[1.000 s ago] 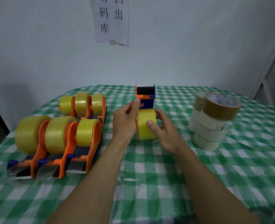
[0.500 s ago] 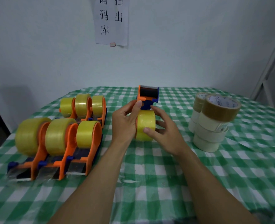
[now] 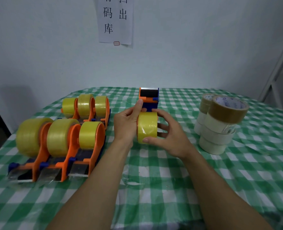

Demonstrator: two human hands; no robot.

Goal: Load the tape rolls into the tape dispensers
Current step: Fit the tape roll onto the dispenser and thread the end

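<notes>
Pale wall (image 3: 37, 47) with a paper sign (image 3: 116, 20); below it, a bench (image 3: 154, 183) covered in green-and-white check.

At centre, held just above the bench: a yellow roll (image 3: 147, 127) standing on edge, pressed against an orange-and-blue dispenser (image 3: 149, 98) with its toothed blade end tipped up and away. Cannot tell whether seated fully on the hub; hidden behind the hands.

Wrapped round the dispenser's left side, the left hand (image 3: 126, 125), thumb laid up along the orange wall, probably to steady the frame. Closed on the roll in a snug grip, the right hand (image 3: 169, 138), thumb on the near tread and fingers spread round the right face, likely to push it sideways onto the hub or turn it to find the tape end.

To the left, two rows of three loaded dispensers: a near row (image 3: 61, 143) with blades toward the viewer, and a far row (image 3: 86, 105) just behind. Set close side by side, seemingly as finished work.

To the right, well apart, a stack (image 3: 218, 127) of brown and white rolls, within easy reach of the right hand, presumably waiting their turn.
</notes>
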